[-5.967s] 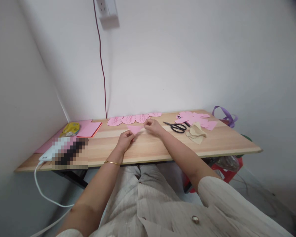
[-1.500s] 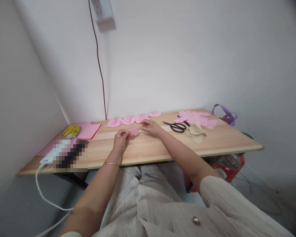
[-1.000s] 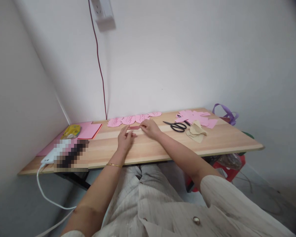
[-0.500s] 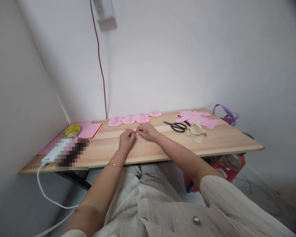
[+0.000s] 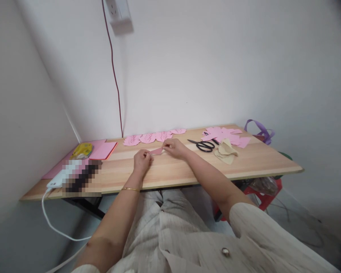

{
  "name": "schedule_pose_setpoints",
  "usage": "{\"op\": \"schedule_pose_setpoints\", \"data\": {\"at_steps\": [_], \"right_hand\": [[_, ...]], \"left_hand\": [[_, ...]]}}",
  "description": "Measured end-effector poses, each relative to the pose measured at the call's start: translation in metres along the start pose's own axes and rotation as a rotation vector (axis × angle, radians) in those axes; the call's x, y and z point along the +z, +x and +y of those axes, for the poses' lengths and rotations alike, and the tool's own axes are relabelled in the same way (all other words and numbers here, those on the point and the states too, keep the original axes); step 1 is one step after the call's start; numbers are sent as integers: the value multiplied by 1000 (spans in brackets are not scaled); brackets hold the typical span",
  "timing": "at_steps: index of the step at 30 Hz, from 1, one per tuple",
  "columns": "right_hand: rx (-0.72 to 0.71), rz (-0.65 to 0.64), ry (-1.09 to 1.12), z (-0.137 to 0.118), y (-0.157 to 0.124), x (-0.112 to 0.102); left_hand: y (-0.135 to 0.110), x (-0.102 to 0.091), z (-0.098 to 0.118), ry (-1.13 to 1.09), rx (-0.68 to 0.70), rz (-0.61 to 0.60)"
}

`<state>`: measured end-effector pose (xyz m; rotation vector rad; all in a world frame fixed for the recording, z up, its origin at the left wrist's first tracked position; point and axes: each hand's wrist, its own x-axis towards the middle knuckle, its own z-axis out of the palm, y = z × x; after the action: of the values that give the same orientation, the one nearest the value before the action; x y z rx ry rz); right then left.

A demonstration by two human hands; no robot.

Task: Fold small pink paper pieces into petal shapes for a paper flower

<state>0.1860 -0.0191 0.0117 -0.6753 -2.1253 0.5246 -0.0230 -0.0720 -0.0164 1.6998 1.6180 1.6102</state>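
Note:
Between my two hands, just above the wooden table [image 5: 170, 172], stretches a small piece of pink paper [image 5: 156, 151]. My left hand [image 5: 142, 160] pinches its left end, and my right hand [image 5: 173, 148] pinches its right end. Fingers cover both ends, so the paper's full outline is hidden. Behind my hands, several pink paper cutouts with jagged edges [image 5: 147, 138] lie in a row near the wall. To the right of my right hand rest black-handled scissors [image 5: 205, 146], their blades pointing left.
Pink paper scraps [image 5: 223, 134] and a crumpled beige piece [image 5: 226, 152] lie on the right. A purple ribbon [image 5: 260, 129] hangs past the right end. At left are a stack of coloured paper [image 5: 104, 150], a yellow packet [image 5: 82, 150] and a white device with a cable [image 5: 55, 181].
My hands have moved apart, the left toward the left and the right toward the right. The pink paper between them now shows; before, the fingers hid most of it.

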Motion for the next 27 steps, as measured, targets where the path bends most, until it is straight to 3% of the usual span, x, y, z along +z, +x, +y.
{"op": "schedule_pose_setpoints", "data": {"at_steps": [7, 14, 20, 27], "right_hand": [[113, -27, 106, 3, -2, -3], [173, -58, 168, 4, -3, -6], [198, -130, 253, 9, -3, -7], [286, -178, 389, 3, -3, -11]], "left_hand": [[0, 2, -8, -59, -112, -73], [-1, -1, -2, -187, -193, -90], [0, -4, -8, -186, -174, -123], [-2, -4, 0, -395, -293, -143]]}}
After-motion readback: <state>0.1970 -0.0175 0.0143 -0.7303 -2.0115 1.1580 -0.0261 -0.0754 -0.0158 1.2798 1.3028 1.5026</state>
